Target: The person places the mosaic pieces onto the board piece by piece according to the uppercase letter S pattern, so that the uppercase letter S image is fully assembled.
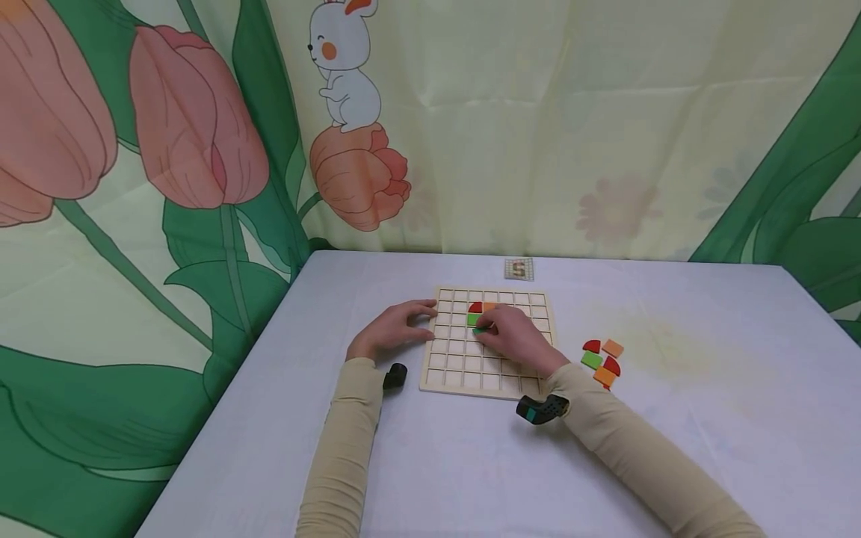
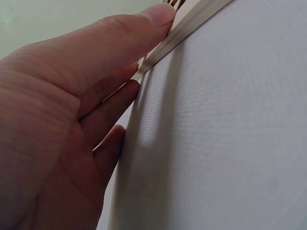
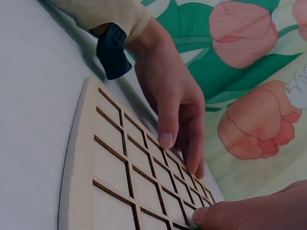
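A pale wooden grid board (image 1: 452, 362) lies on the table. My left hand (image 1: 393, 329) steadies its left edge, the thumb and fingers extended against the rim; the left wrist view shows the thumb (image 2: 156, 15) on that edge. Over the board's middle, my right hand (image 1: 516, 338) pinches a small green piece (image 1: 479, 330), its shape mostly hidden by the fingers. Just beyond it, a red rounded piece (image 1: 475, 307), an orange piece (image 1: 489, 306) and a light green piece (image 1: 474, 319) sit in neighbouring cells. The right hand covers part of the grid.
Right of the board lies a loose group of pieces: red rounded ones (image 1: 592, 346), orange ones (image 1: 613, 347) and a green one (image 1: 592, 360). A small patterned card (image 1: 519, 269) lies near the table's back edge. Behind hangs a printed curtain (image 1: 498, 149).
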